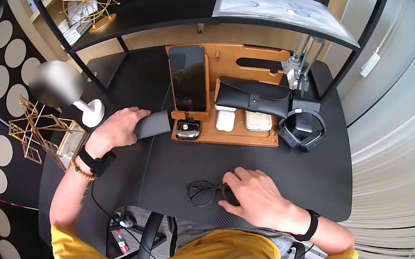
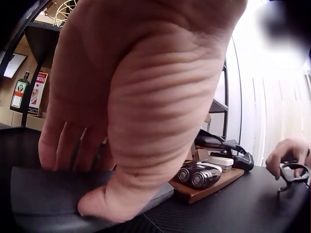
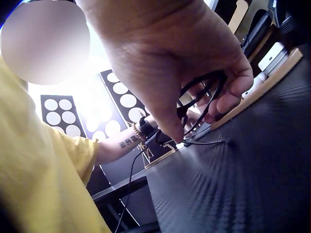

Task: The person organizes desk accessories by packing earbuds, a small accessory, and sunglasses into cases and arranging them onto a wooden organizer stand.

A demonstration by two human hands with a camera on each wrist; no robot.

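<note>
My left hand [image 1: 119, 127] is over a flat dark grey case [image 1: 153, 125] on the desk, left of the wooden organizer. In the left wrist view the thumb lies along the near side of the case and the fingers reach to its far side, gripping it. My right hand [image 1: 256, 196] holds a pair of black-framed glasses [image 1: 202, 194] low over the front of the desk. One round rim sticks out to the left of the fingers; the hand partly covers the rest. In the right wrist view, the fingers and thumb curl around the glasses frame [image 3: 214, 92].
The wooden organizer [image 1: 237, 140] bears a phone [image 1: 189, 77], an electric shaver [image 1: 188, 129], a white earbud case [image 1: 225, 121] and a black eyewear case [image 1: 254, 96]. A black strapped device [image 1: 302, 129] stands to its right. A white lamp [image 1: 93, 113] and gold ornament [image 1: 37, 128] stand left.
</note>
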